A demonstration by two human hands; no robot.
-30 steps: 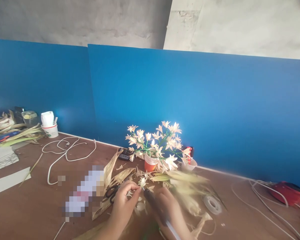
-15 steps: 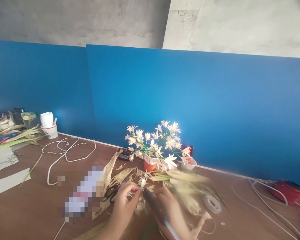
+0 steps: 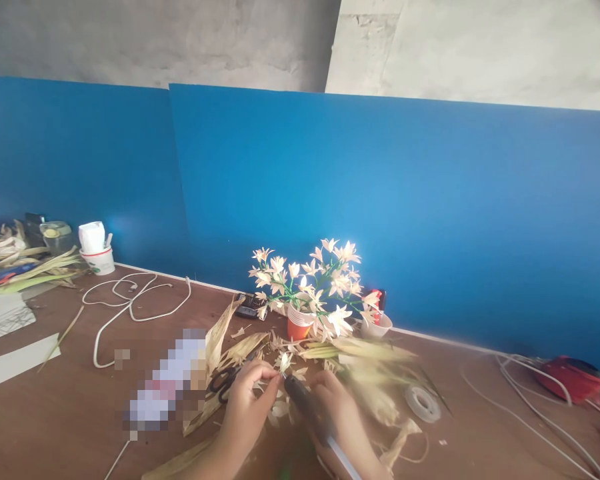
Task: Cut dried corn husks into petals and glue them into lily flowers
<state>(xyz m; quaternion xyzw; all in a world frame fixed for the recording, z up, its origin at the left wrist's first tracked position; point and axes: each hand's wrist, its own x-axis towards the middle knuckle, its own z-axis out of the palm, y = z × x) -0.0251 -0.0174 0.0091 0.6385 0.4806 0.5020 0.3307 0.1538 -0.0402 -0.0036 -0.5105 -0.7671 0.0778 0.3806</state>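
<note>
My left hand (image 3: 253,393) pinches a small pale husk flower (image 3: 285,363) at its base, between thumb and fingers. Closed around a dark glue gun (image 3: 305,403) is my right hand (image 3: 341,420). A whitish glue stick (image 3: 344,460) juts from the gun's rear. The gun's tip is at the flower's base, close to my left fingertips; whether it touches cannot be made out. Behind the hands, an orange paper cup (image 3: 299,326) bears a bunch of pale husk flowers (image 3: 339,283) on green stems. Black-handled scissors (image 3: 223,383) lie beside my left hand, partly covered.
Dried corn husks (image 3: 370,380) and loose petals litter the brown table (image 3: 70,433). A tape roll (image 3: 423,403) lies at right, near a red object (image 3: 570,379) with cables. White cables (image 3: 130,305) and a blurred-out object (image 3: 167,383) are at left. A blue partition (image 3: 380,200) stands behind.
The view has shifted very slightly. Both hands keep their grips and nearly the same places; the small flower looks a little turned, with its petals appearing more spread.
</note>
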